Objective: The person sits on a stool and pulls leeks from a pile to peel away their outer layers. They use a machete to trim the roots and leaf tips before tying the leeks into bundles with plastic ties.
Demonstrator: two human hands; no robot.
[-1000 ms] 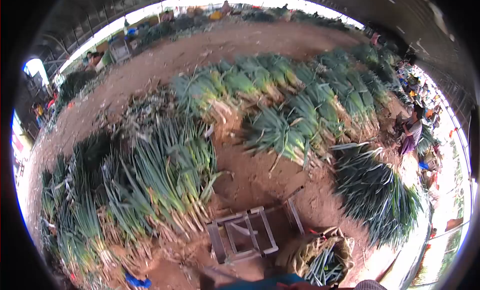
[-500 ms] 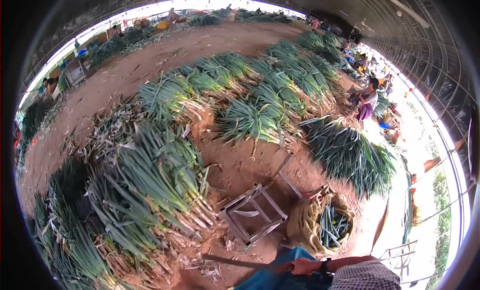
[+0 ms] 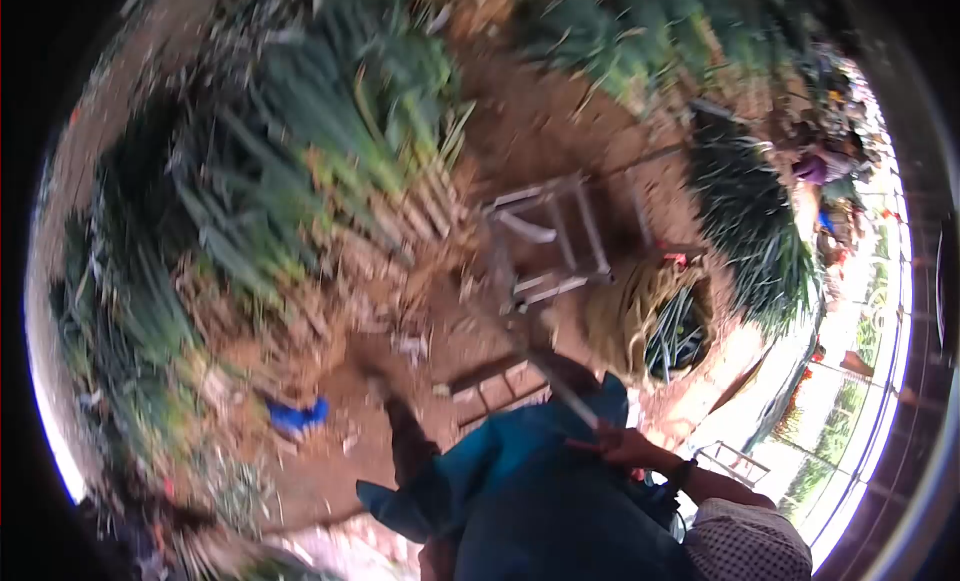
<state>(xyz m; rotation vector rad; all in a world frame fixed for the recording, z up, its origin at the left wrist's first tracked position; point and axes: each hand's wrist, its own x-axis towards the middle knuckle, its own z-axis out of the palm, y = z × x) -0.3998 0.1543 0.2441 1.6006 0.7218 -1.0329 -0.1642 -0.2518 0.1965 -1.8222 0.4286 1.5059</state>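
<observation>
My right hand (image 3: 618, 448), with a dark band at the wrist, is closed around one end of a long, thin, blade-like tool (image 3: 565, 389). The tool points forward over the teal apron (image 3: 520, 431) on my lap. Its far end is smeared by motion, and whether it is a knife or a stick I cannot tell. My left hand (image 3: 437, 559) shows only in part at the bottom edge, beside the apron, with its fingers hidden. Ahead of the right hand stands a woven sack (image 3: 640, 316) holding green stalks (image 3: 678, 336).
Long green onions (image 3: 340, 131) lie in heaps at the left, roots toward me. More bundles (image 3: 640, 41) and a dark green pile (image 3: 750, 211) lie farther off. A metal stool frame (image 3: 550, 241) stands ahead, near a slatted frame (image 3: 500, 391). Something blue (image 3: 298, 415) lies left.
My view has tipped down, bringing the apron, a leg and the ground at my feet into sight. The tool now points more forward, still in my right hand.
</observation>
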